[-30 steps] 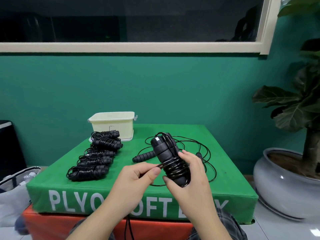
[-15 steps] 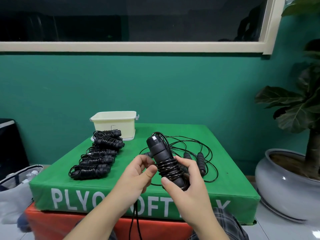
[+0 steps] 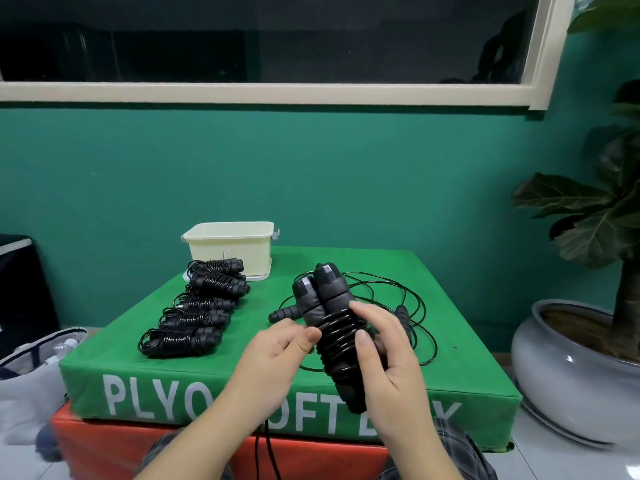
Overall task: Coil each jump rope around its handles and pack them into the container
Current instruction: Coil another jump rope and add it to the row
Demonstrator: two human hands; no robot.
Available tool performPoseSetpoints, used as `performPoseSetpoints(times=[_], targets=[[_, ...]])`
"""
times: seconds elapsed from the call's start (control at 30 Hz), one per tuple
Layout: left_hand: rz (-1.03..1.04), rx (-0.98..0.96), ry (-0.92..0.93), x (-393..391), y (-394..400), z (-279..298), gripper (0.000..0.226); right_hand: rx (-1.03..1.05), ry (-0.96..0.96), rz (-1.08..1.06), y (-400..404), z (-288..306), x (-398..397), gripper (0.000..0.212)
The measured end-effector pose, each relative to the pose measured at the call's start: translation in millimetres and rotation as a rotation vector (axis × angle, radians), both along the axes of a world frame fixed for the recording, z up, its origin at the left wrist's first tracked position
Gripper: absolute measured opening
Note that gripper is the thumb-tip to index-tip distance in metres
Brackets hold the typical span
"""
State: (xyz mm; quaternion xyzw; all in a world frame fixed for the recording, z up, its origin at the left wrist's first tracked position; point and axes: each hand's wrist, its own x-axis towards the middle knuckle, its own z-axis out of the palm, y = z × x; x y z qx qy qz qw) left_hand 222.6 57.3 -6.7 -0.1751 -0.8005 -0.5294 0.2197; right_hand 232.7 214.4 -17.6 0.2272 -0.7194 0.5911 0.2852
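Note:
My right hand [image 3: 388, 355] grips a pair of black jump rope handles [image 3: 325, 299] held upright side by side, with black cord wound round their middle. My left hand [image 3: 277, 355] pinches the cord at the left of the coil; a loose length hangs down below the hands. Behind them an uncoiled black jump rope [image 3: 398, 306] lies spread on the green plyo box [image 3: 460, 372]. Several coiled ropes [image 3: 194, 313] lie in a row on the box's left side. The cream plastic container [image 3: 230, 247] stands at the back left, its inside hidden.
The green box sits on an orange one [image 3: 104, 448]. A grey pot with a large-leaved plant [image 3: 575, 368] stands on the floor at the right. A grey bag [image 3: 31, 375] and a dark object are on the left. A green wall is close behind.
The handles have tipped more upright and come nearer the camera. My left hand has carried the cord round to the coil's left side, adding to the winding.

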Motion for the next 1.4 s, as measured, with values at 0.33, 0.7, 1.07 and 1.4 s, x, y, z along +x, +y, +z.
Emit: performPoseSetpoints(times=[0.33,0.7,1.07,1.4], targets=[[0.179,-0.101,0.122,7.0,2.8,6.6,0.048,0.143,-0.021,-0.041,-0.2,1.7,1.1,0.06],[0.188,-0.104,0.078,5.0,1.4,4.5,0.056,0.379,0.03,-0.094,0.5,-7.2,-3.5,0.078],[0.073,-0.105,0.057,7.2,0.1,5.8,0.042,0.166,-0.036,-0.104,-0.3,-13.2,-3.7,0.06],[0.001,-0.127,0.087,11.9,9.5,7.6,0.016,0.357,-0.071,-0.24,4.4,-11.4,-11.3,0.086]])
